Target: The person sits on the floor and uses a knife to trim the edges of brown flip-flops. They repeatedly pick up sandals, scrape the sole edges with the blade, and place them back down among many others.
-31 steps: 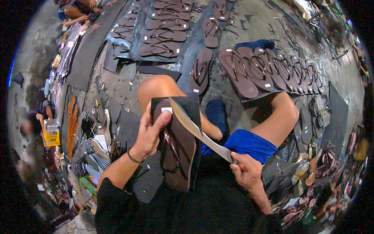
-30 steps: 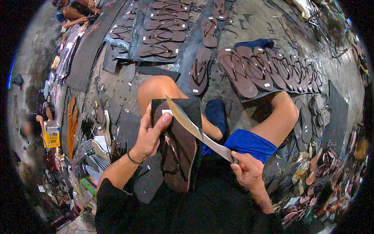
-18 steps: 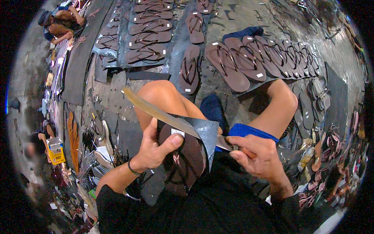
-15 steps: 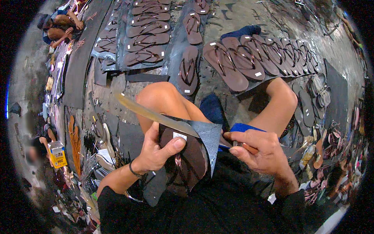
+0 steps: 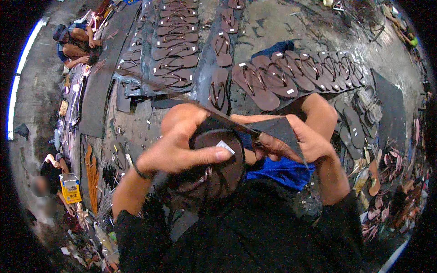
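Head view looking down past bent knees onto a concrete floor. Left hand closing around a dark brown flip-flop, thumb pressing across the sole beside a small white sticker, fingers wrapping over the upper rim. Holding the flip-flop up in front of the lap, above blue shorts, well clear of the floor. Right hand gripping a dark flat offcut just beside the flip-flop, fingers curling over its lower edge. Showing a thin dark strip running from the offcut up toward the left over the knee; possibly a blade or a trimmed edge, too blurred to tell. Wearing a dark band on the left wrist.

Lying toward the far edge of the floor, a row of brown flip-flops, overlapping one another, each carrying a white tag. Lying further left, more brown pairs on dark rubber sheets. Sitting at the far left corner, another person, crouching over work. Standing near the left edge, a small yellow box among scraps. Piling up along the right edge, mixed sandals in several colours.
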### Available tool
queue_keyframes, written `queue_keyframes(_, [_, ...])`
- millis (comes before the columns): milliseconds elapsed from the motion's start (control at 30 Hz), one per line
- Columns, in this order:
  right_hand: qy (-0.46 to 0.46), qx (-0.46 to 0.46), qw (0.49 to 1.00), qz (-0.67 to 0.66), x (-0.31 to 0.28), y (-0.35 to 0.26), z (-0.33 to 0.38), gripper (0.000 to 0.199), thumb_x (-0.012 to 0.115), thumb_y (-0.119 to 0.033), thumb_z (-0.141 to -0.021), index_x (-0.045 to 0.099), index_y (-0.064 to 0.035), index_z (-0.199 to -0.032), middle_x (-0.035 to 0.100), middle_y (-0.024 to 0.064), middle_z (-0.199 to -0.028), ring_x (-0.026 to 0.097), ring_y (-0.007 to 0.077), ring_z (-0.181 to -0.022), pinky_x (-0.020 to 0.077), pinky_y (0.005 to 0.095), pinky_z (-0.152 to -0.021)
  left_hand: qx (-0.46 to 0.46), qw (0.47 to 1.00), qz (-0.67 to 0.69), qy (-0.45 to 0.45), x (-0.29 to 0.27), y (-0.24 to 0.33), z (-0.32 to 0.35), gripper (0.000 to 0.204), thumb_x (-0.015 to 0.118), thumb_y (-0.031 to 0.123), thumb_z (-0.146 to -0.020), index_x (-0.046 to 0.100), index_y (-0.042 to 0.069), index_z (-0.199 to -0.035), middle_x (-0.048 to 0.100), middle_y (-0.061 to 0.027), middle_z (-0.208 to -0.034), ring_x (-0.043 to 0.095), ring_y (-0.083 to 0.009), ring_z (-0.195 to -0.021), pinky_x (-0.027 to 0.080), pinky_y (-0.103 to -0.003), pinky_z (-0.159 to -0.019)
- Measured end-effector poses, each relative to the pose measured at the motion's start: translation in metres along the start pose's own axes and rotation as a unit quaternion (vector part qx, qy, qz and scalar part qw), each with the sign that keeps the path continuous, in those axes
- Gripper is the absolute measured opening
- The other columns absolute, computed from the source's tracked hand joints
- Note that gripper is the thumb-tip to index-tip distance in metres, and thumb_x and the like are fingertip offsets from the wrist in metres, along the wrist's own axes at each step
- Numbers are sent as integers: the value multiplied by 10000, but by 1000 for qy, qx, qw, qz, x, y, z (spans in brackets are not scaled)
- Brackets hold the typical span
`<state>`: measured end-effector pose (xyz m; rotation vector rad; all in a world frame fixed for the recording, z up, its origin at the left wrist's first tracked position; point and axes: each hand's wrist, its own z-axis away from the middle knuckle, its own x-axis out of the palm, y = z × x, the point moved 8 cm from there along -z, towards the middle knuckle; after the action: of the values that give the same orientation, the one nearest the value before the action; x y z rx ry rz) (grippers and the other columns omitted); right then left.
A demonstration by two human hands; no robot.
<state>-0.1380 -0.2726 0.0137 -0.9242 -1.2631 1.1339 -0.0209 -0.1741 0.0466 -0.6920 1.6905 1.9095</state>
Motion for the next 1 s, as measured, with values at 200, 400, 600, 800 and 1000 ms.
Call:
queue_keyframes(200, [192,-52,974,-108,-7,67,33,527,431,-60,-907,373,-38,-1431,556,-24,-826,487,57,-699,419,209,-615,-38,969,232,-68,44,31,45,237,745,199,-783,645,26,-911,653,-57,-901,613,-128,-845,479,-277,-758])
queue_keyframes(400, [208,-78,960,-168,14,82,57,572,421,-5,-871,351,-25,-1439,545,-24,-835,503,70,-752,432,214,-698,-41,500,841,201,173,-58,28,381,546,190,-919,482,70,-1275,570,-110,-1210,561,-261,-1104,476,-406,-929])
queue_keyframes(600, [328,-174,928,27,-4,69,69,545,471,-3,-882,377,-22,-1419,586,48,-872,521,108,-712,447,223,-666,-145,501,752,403,147,-71,-7,245,682,255,-847,627,115,-1041,649,-48,-1092,608,-238,-1041,510,-427,-893])
queue_keyframes(800, [506,-74,819,261,22,108,121,333,667,-115,-834,603,0,-1140,665,154,-907,664,256,-725,531,346,-662,-95,497,761,406,136,-67,-11,191,599,268,-914,638,169,-1072,642,-18,-1115,644,-198,-968,573,-368,-794])
queue_keyframes(1000, [480,-12,817,320,46,116,166,293,712,-129,-807,654,-27,-1076,678,136,-870,637,206,-624,523,305,-561,-145,463,755,442,147,-70,5,244,558,274,-944,615,116,-1122,627,-34,-1154,636,-195,-1007,574,-369,-817])
